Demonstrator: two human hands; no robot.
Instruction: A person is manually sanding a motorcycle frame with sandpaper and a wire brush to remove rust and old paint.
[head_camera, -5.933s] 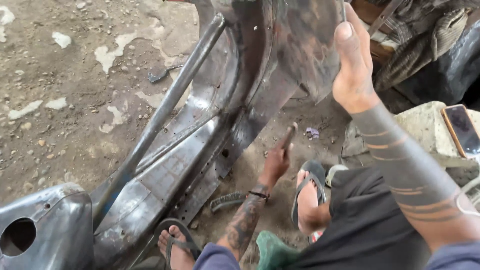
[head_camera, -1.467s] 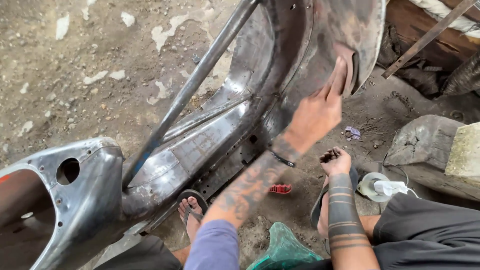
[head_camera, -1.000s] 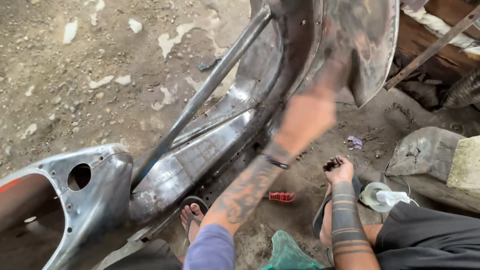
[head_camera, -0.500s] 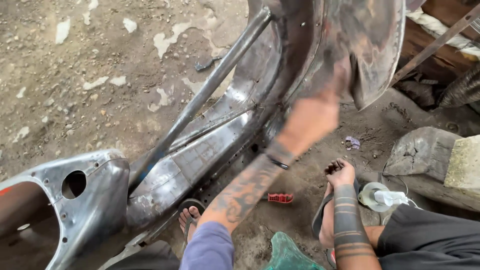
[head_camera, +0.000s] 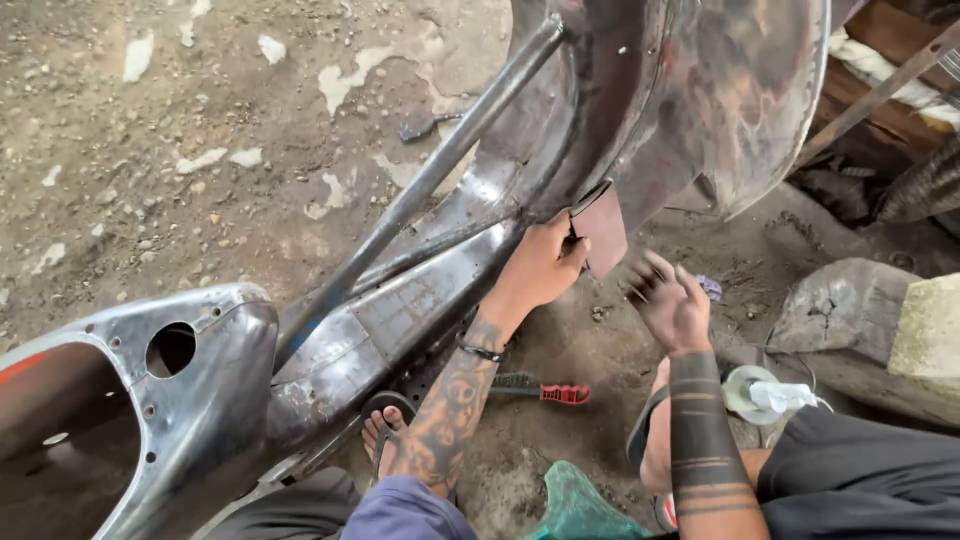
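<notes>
A bare-metal scooter body frame (head_camera: 420, 290) lies on the dirt floor, its rounded rear shell (head_camera: 740, 90) at the upper right. My left hand (head_camera: 545, 265) pinches a reddish-brown sheet of sandpaper (head_camera: 600, 232) against the lower edge of the shell. My right hand (head_camera: 668, 300) hovers just right of the sheet, fingers apart and blurred, holding nothing.
A red-handled wire brush (head_camera: 545, 390) lies on the ground below my left arm. A roll of tape with a white bottle (head_camera: 765, 393) sits by my right knee. Grey stone blocks (head_camera: 880, 320) stand at right, a green plastic bag (head_camera: 580, 505) lies near my feet, and a long steel tube (head_camera: 440, 170) crosses the frame.
My left hand came down from the shell's curved surface to its lower edge, holding the sandpaper. My right hand rose from the ground up toward the sheet.
</notes>
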